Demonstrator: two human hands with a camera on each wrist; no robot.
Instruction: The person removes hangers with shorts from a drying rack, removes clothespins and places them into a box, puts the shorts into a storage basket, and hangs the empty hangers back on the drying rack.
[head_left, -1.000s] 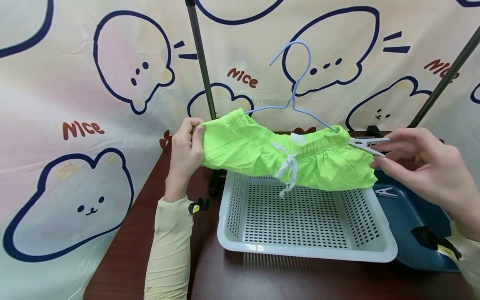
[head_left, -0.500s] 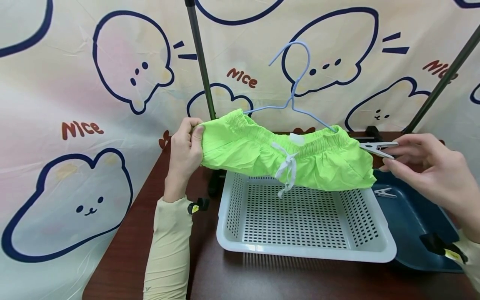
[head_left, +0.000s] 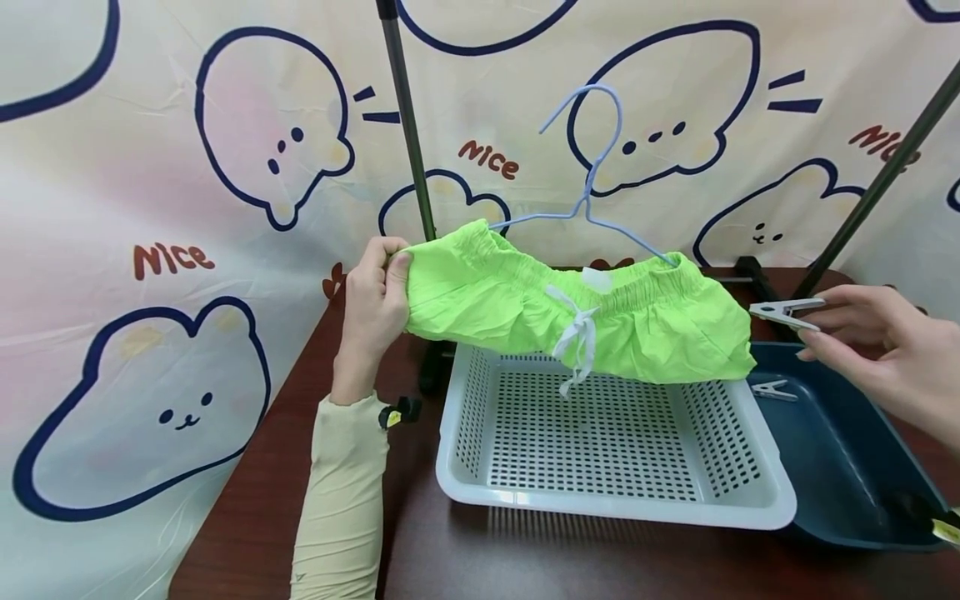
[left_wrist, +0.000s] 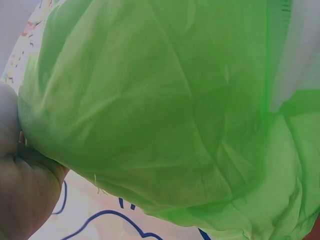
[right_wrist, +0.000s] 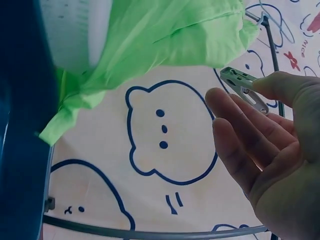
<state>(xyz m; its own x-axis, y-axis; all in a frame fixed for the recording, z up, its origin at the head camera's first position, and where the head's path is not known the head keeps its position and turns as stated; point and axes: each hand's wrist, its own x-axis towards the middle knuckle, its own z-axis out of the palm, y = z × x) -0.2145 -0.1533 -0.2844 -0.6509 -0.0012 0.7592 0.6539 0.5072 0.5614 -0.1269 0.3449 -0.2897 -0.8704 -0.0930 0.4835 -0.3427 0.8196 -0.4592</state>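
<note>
Bright green shorts [head_left: 525, 292] with a white drawstring bow [head_left: 577, 333] hang on a light blue wire hanger [head_left: 592, 179], whose hook rises above the waistband. My left hand [head_left: 375, 304] grips the shorts' left end between thumb and fingers; in the left wrist view the green cloth [left_wrist: 150, 110] fills most of the picture. Off the shorts' right end, my right hand [head_left: 877, 342] pinches a grey clothespin [head_left: 787, 311] between thumb and fingers. The right wrist view shows that clothespin [right_wrist: 245, 87] apart from the cloth, with the lower fingers loosely bent.
Below the shorts stands a white perforated basket [head_left: 615, 510] on a dark brown table [head_left: 525, 558]. A dark blue tub [head_left: 840, 450] sits to its right, with another clothespin [head_left: 775, 390] inside. Dark poles [head_left: 408, 125] rise at the back before a cartoon-printed curtain [head_left: 300, 500].
My right hand has drawn away to the right and slightly down with the clothespin, leaving the shorts' right edge. My left hand and the shorts stay almost where they were.
</note>
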